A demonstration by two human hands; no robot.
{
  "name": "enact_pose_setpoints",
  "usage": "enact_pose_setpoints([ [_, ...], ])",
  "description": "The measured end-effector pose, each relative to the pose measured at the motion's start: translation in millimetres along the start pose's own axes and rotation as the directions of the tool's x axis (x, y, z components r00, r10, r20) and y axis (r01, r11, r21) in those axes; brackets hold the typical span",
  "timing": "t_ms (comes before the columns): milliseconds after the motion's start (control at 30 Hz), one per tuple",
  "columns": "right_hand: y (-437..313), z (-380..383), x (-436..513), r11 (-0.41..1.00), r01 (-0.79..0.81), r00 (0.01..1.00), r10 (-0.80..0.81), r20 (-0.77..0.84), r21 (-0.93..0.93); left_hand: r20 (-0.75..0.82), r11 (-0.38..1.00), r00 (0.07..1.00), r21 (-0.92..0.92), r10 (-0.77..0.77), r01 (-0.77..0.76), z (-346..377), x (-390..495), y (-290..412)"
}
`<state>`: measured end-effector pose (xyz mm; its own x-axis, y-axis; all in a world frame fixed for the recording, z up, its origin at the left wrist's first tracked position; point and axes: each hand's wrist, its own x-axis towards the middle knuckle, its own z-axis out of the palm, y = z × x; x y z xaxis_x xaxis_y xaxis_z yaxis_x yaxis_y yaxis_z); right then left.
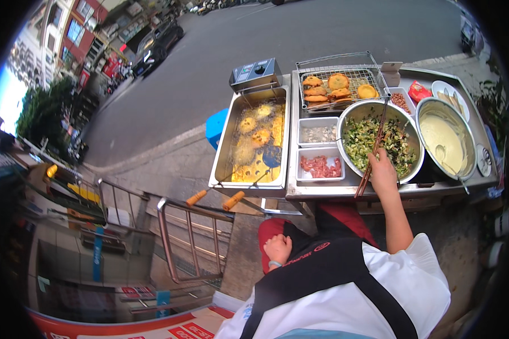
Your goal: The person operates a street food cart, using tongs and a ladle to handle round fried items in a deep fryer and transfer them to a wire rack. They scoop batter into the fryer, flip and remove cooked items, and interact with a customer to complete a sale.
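My right hand (384, 170) grips a pair of long brown chopsticks (379, 132) near the front rim of a large steel bowl (416, 164). The chopsticks slant across the bowl, with their rear ends past its near edge. Chopped green vegetables (358, 131) with darker and orange bits fill the bowl. Resting on my knee, my left hand (278, 248) is curled, with nothing seen in it. Left of the bowl stand a white tray of raw meat pieces (320, 166) and a white tray of small pale seafood or meat (318, 134).
A deep fryer (215, 180) holds round fritters (261, 137) in bubbling oil; two wooden handles (233, 201) jut toward me. Fried cakes (338, 81) lie on a wire rack (360, 72). Right are a batter bowl (445, 140) and peanuts (400, 103). A metal railing (165, 237) stands left.
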<state>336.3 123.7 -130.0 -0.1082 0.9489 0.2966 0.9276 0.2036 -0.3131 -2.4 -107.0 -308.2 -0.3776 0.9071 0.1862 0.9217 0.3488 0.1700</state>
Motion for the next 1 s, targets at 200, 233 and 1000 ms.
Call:
enact_pose_setpoints([
  [200, -2.9, -18.4, -1.5, 1.000, 0.015, 0.998, -0.016, -0.061, -0.015, -0.028, 1.000, 1.000, -0.022, 0.006, -0.006, 3.0, -1.5, -0.9],
  [233, -1.5, -19.0, -1.3, 1.000, 0.013, 0.999, -0.014, -0.051, -0.009, -0.031, 1.000, 1.000, -0.024, 0.003, -0.004, 2.5, -1.7, -1.8],
  [1000, 47.8, 15.6, 68.5, 0.754, 0.583, 0.812, -0.532, 0.238, -0.303, -0.050, 0.993, 0.998, -0.107, -0.047, 0.041, -7.6, 0.2, 4.4],
])
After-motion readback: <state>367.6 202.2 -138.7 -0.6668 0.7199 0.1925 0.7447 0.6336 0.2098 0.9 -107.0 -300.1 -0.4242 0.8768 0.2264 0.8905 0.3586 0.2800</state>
